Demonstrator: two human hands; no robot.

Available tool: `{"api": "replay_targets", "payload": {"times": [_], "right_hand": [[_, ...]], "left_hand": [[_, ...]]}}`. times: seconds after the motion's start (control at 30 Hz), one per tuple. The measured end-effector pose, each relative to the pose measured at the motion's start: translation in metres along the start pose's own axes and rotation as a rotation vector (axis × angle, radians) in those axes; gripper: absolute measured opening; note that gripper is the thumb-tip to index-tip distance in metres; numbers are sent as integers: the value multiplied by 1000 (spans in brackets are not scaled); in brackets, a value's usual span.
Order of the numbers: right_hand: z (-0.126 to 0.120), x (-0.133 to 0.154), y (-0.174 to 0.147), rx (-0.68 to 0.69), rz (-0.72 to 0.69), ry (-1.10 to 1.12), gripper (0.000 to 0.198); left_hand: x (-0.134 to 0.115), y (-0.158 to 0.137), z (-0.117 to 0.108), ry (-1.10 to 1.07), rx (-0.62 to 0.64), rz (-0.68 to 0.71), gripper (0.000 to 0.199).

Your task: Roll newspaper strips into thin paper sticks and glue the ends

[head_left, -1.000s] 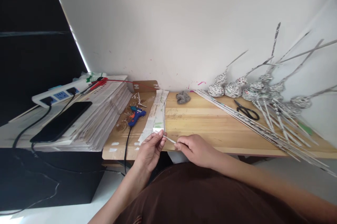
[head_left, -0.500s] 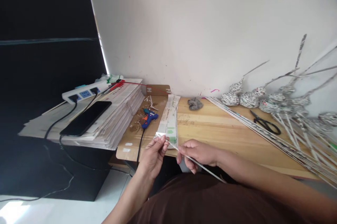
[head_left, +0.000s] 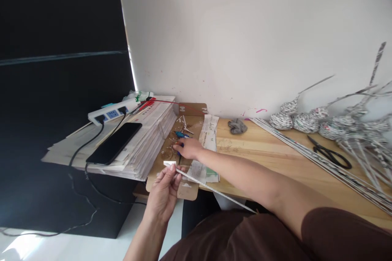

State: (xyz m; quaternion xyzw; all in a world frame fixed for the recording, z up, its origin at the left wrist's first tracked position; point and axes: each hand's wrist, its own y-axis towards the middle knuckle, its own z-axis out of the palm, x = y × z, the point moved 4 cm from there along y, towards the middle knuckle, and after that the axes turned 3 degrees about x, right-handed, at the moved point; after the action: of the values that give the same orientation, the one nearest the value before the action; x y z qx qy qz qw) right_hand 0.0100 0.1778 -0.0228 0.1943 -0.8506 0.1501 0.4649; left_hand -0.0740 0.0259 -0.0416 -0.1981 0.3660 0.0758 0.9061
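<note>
My left hand pinches a thin rolled-paper stick close to its upper end, where a small white paper flap stands out past the thumb. From there the stick slants down to the right, towards my lap. Farther in, over the cardboard, my right hand is closed around a blue hot glue gun. The gun's teal nozzle end shows beyond the fingers; most of its body is hidden. Printed paper strips lie just right of the gun, partly under my right forearm.
A thick paper stack at left carries a black phone and a plugged-in power strip. Along the right lie paper sticks, scissors and woven paper gourd shapes. A grey rag sits near the wall.
My right hand has left the paper stick and reached forward-left onto the glue gun. My left hand, still holding the stick, has shifted left and lower. The view has turned slightly left.
</note>
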Motion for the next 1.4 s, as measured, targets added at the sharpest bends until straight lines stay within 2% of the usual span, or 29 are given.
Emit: {"api": "replay_targets", "payload": {"times": [0.17, 0.3, 0.37, 0.43, 0.47, 0.57, 0.7, 0.83, 0.93, 1.03, 1.2, 1.4], "right_hand": [[-1, -12, -3, -132, 71, 275, 19], [-18, -8, -24, -152, 69, 528, 22], [-29, -3, -44, -104, 54, 642, 23], [-37, 2, -70, 61, 47, 947, 27], [-40, 4, -84, 135, 58, 1015, 29], [-53, 5, -121, 205, 46, 1064, 31], [-64, 4, -155, 207, 32, 1013, 31], [-68, 6, -176, 204, 16, 838, 36], [-70, 10, -187, 170, -62, 678, 38], [-72, 10, -197, 104, -121, 518, 37], [-74, 5, -206, 9, -103, 266, 35], [-75, 15, -209, -47, -180, 113, 29]], "left_hand": [[-5, 6, -5, -11, 1, 15, 15], [-4, 10, -3, -31, 18, 11, 17], [-5, 10, -1, -34, 31, 9, 17], [-6, 10, 2, -39, 46, 8, 16], [-7, 10, 4, -41, 55, 8, 15], [-6, 9, 10, -36, 97, 19, 12], [-1, 5, 22, -8, 136, 28, 13], [2, -4, 38, 1, 152, 23, 16], [3, -11, 49, 10, 176, 38, 20], [2, -18, 57, 35, 206, 65, 23], [0, -24, 63, 63, 213, 116, 28], [-1, -25, 63, 53, 221, 142, 32]]}}
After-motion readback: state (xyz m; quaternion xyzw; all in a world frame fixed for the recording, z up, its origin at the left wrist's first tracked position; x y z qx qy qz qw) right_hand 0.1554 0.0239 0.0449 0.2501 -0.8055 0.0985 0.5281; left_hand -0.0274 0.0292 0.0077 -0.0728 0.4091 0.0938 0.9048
